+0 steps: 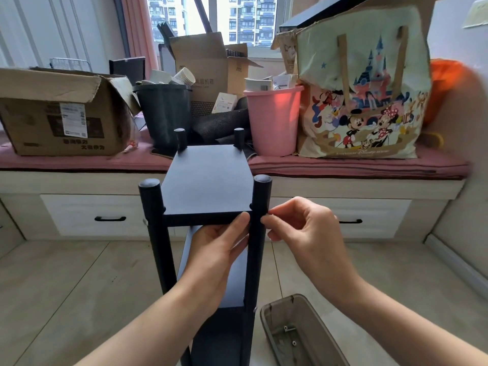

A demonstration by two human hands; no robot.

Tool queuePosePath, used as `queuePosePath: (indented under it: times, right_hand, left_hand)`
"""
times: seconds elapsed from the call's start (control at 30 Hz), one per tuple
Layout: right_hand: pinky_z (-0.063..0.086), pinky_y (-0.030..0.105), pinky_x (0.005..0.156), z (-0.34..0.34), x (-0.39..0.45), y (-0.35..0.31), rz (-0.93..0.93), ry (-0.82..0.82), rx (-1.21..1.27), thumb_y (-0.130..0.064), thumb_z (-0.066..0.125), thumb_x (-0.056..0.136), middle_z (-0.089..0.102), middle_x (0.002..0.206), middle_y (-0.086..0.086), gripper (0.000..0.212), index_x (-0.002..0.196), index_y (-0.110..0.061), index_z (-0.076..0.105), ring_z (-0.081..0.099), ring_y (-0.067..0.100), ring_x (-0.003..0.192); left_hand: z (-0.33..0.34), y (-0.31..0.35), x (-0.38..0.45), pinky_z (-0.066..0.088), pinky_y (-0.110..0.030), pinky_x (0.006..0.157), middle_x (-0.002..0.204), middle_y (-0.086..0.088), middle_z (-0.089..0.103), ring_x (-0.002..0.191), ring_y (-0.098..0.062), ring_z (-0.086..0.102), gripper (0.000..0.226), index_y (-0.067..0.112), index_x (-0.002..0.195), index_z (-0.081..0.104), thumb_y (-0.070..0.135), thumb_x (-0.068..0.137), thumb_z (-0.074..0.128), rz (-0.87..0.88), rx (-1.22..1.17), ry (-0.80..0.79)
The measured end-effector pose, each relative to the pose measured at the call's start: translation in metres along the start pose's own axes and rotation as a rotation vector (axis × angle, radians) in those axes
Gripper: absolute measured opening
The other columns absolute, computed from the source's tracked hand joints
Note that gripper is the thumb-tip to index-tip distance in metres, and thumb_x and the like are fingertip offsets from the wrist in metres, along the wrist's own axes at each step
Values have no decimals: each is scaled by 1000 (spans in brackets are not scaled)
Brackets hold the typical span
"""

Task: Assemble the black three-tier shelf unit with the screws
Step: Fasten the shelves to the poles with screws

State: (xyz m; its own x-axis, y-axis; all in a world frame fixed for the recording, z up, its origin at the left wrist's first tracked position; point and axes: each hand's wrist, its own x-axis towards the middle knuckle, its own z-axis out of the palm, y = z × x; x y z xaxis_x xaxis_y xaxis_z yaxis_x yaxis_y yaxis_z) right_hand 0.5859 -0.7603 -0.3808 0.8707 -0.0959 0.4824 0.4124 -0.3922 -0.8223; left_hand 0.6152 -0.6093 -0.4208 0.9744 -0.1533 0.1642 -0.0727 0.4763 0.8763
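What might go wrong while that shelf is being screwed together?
The right hand pinches something tiny, probably a screw, at the front right post; if dropped, it could roll across the floor. The left hand alone steadies the top shelf, so it may shift and misalign the hole.

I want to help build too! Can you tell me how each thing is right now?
Shelf unit: standing upright, top board seated between posts.
Left hand: holding the top board's front edge.
Right hand: pinching something small at the right front post.
Brown tray: on floor, open, a few screws inside.
Cardboard box: flaps open.
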Motion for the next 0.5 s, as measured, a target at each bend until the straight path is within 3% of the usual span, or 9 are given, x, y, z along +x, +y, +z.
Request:
queuePosePath:
  times: [0.17,0.3,0.4,0.5]
  right_hand:
    - [59,32,71,-4,-1,-1,13,-11,-25,-26,79,82,72,73,-5,13,86,-19,69,70,11,70]
    - [59,31,75,-8,-3,3,20,-28,-14,-17,79,83,73,77,-8,10,88,-20,70,72,9,75]
    - [60,28,74,-9,-3,4,33,-39,68,-10,74,86,75,77,-7,9,86,-18,71,73,11,72]
    - [60,29,72,-10,-1,5,73,-34,162,-5,72,87,76,76,0,7,85,-12,71,74,16,69]
  left_hand:
    - [1,1,0,48,-39,102,119,-11,72,115,-26,68,25,16,104,78,30,87,67,-11,2,6]
    - [2,2,-1,46,-39,101,117,-11,73,114,-26,68,24,17,100,80,31,84,68,-10,10,21]
    - [4,2,-1,55,-34,98,114,-10,75,112,-25,69,23,19,97,81,31,82,68,-6,12,31]
    - [4,2,-1,53,-35,101,116,-12,74,113,-26,69,30,10,106,77,28,84,67,-8,20,19]
